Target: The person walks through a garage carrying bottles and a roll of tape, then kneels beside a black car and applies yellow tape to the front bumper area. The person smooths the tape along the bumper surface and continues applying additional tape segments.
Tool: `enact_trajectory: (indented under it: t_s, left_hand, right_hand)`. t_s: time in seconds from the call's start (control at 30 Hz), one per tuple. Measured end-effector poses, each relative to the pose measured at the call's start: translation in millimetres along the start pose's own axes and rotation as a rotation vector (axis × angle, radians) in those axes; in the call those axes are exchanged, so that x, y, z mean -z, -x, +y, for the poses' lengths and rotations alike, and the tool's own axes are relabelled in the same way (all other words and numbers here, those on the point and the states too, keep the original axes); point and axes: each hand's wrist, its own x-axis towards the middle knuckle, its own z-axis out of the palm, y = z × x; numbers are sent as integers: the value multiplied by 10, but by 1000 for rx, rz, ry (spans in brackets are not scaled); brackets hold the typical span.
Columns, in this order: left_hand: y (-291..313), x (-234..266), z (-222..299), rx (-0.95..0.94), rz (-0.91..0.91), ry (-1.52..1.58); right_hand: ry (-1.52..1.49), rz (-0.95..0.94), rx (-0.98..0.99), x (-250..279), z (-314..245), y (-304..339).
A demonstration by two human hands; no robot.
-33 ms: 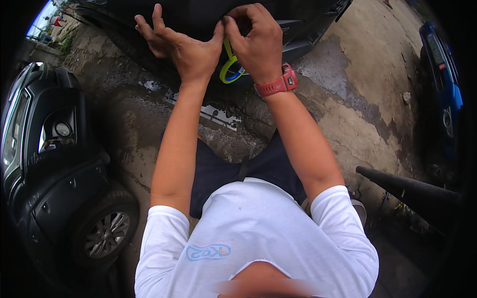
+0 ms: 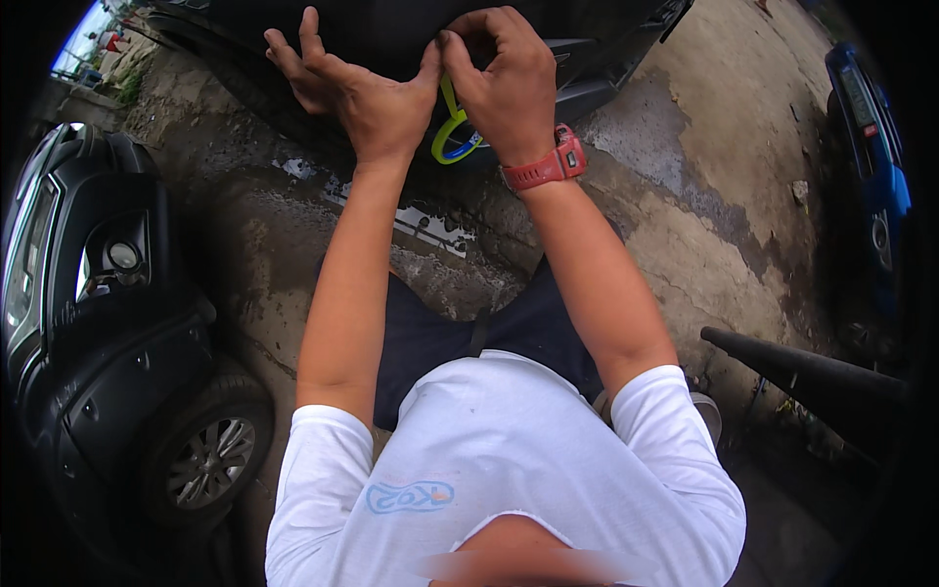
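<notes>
Concrete ground (image 2: 724,157), rough and stained, wet-looking in patches; cars on three sides. Dark car (image 2: 225,59) across the top, its panel just beyond the hands. Black car (image 2: 117,362) at left, headlamp (image 2: 124,256) and front wheel (image 2: 210,462) visible. Blue car (image 2: 875,166) at far right, cut by the rim. Dark pole (image 2: 797,367) slanting in at lower right.

Person wears white T-shirt (image 2: 528,421), dark trousers (image 2: 430,338); red watch (image 2: 546,168) on right wrist. Both forearms reach up the view.

Left hand (image 2: 377,108): fingers splayed, clear of one another, thumb stretched toward the other hand. Right hand (image 2: 507,88): fingers bent, forefinger curving round toward thumb. Thumb tips close together; whether they touch, cannot tell.

Yellow-green ring (image 2: 442,140), blue on its inner side, below the right palm, partly hidden by it. Yellow-green strip (image 2: 449,96) rises from it to between the thumbs. Firm grip by the right fingers: cannot tell.
</notes>
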Motion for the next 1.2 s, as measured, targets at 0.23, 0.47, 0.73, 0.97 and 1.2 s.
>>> enact_trajectory:
  t_s: [0.23,0.47,0.73,0.97,1.2]
  left_hand:
    - [-25,-93,-37,-15,3,13]
    - [-15,-110,-62,-23,-11,13]
    - [-126,25,-30,-5,-30,31]
    - [-402,142,-30,-222,45,-192]
    - [-563,197,-14,-324,44,-229]
  right_hand:
    - [-129,-13,-238,-33,-42,-72]
    - [-235,-66,-447,-30,34,-167]
    - [-515,55,-720,129,191,427]
    - [-340,-57,-846,-192,123,1315]
    - [-635,-120,-897,-269,223,1263]
